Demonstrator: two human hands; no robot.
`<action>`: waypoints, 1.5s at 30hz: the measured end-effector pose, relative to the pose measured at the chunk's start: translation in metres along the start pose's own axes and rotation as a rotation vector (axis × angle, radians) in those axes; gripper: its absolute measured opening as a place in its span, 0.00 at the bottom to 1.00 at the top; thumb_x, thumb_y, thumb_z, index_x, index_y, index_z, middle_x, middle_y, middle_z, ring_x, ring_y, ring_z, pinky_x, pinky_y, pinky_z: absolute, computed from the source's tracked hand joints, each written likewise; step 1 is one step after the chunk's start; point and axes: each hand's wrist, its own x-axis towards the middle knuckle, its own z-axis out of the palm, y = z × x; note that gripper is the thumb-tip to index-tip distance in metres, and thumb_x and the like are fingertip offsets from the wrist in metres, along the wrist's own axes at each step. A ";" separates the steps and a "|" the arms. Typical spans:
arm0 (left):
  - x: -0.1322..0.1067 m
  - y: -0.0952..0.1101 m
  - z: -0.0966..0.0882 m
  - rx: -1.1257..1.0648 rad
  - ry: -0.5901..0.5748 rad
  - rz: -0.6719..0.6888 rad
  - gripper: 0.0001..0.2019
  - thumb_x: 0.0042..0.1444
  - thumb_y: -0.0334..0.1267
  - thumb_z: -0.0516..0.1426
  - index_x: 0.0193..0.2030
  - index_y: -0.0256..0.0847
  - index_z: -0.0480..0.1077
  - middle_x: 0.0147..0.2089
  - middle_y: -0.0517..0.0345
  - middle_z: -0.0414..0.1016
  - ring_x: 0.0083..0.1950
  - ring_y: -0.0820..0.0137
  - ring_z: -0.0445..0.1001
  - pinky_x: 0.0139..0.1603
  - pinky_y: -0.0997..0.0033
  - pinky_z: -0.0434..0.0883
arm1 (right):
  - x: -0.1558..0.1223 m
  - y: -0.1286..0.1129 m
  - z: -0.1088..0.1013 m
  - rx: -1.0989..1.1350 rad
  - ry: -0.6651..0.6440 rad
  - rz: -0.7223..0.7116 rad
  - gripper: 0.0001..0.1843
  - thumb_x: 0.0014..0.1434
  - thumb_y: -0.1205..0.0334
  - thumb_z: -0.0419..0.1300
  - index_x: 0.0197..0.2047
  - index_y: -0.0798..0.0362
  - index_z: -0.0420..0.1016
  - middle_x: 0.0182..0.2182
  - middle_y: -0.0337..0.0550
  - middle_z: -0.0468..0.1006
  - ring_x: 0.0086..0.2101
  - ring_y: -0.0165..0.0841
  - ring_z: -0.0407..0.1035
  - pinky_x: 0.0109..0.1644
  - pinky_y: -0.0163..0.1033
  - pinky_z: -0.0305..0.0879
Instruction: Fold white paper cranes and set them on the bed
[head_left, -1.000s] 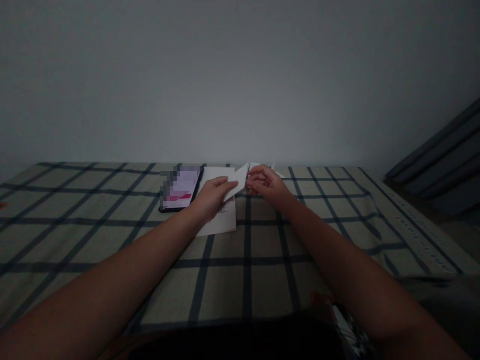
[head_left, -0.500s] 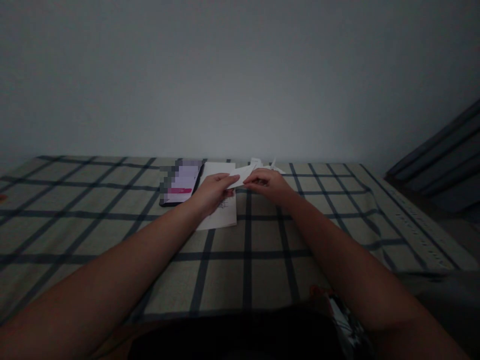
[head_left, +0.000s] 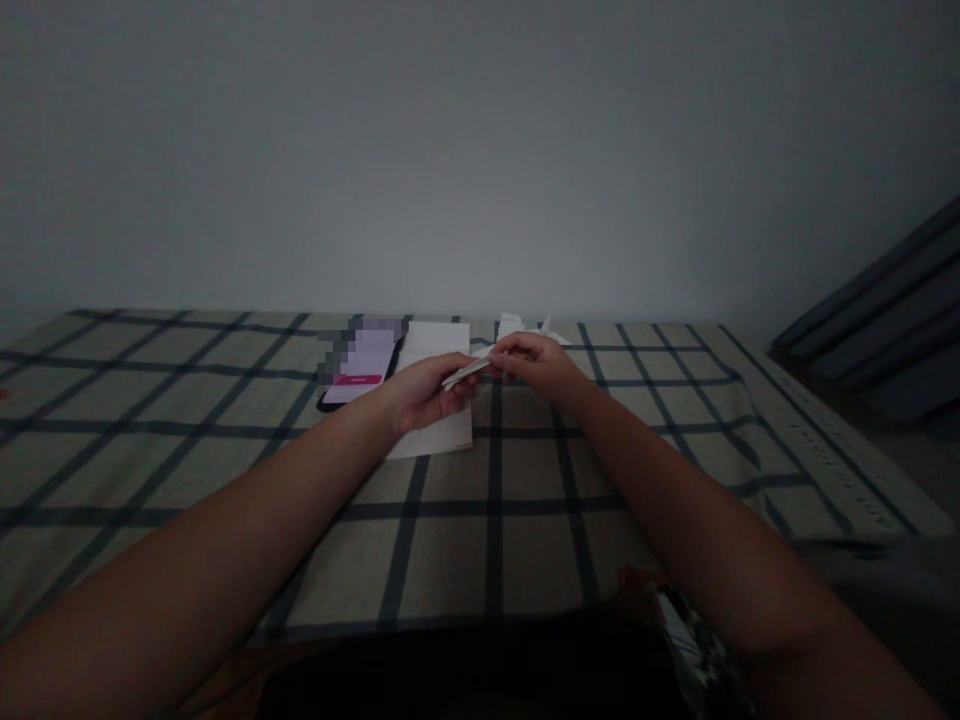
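Observation:
A small folded white paper (head_left: 466, 372) is held between both hands above the table, tilted so that its layered edge shows. My left hand (head_left: 429, 392) is closed on its left end, thumb on top and fingers curled beneath. At the other end, my right hand (head_left: 534, 358) pinches the paper between thumb and fingertips. Under and beyond my left hand lies a white paper pad (head_left: 437, 340), partly covered by that hand. Just behind my right hand rest white paper pieces (head_left: 510, 324), one with a pointed tip standing up.
A phone (head_left: 364, 365) with a lit, partly blurred screen lies left of the pad. The checked cloth (head_left: 450, 540) covers the table, which meets a plain wall (head_left: 480, 160). At the far right hangs a dark striped curtain (head_left: 885, 310).
The folded paper has tilted from showing its flat face to showing its edge. My left hand has turned, with more of its fingers visible underneath. My right hand has shifted only slightly.

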 end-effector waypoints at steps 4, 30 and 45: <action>0.003 -0.002 -0.002 0.054 0.032 0.065 0.03 0.54 0.27 0.62 0.31 0.30 0.77 0.22 0.59 0.66 0.21 0.81 0.63 0.19 0.86 0.60 | -0.001 -0.001 -0.002 0.003 -0.050 -0.005 0.17 0.54 0.50 0.72 0.40 0.54 0.79 0.36 0.42 0.81 0.35 0.30 0.74 0.40 0.36 0.71; 0.001 -0.015 -0.006 0.526 0.247 0.388 0.14 0.45 0.45 0.69 0.34 0.37 0.80 0.20 0.62 0.67 0.18 0.78 0.57 0.20 0.73 0.48 | 0.003 0.007 -0.008 -0.152 0.021 -0.092 0.15 0.53 0.51 0.71 0.37 0.54 0.80 0.36 0.44 0.80 0.37 0.32 0.74 0.46 0.42 0.70; -0.004 -0.015 -0.004 0.652 0.241 0.414 0.14 0.47 0.48 0.68 0.27 0.39 0.76 0.18 0.64 0.61 0.18 0.78 0.55 0.20 0.74 0.47 | 0.002 0.002 -0.006 -0.079 -0.032 -0.007 0.13 0.51 0.55 0.70 0.36 0.55 0.80 0.32 0.42 0.81 0.34 0.31 0.74 0.43 0.39 0.72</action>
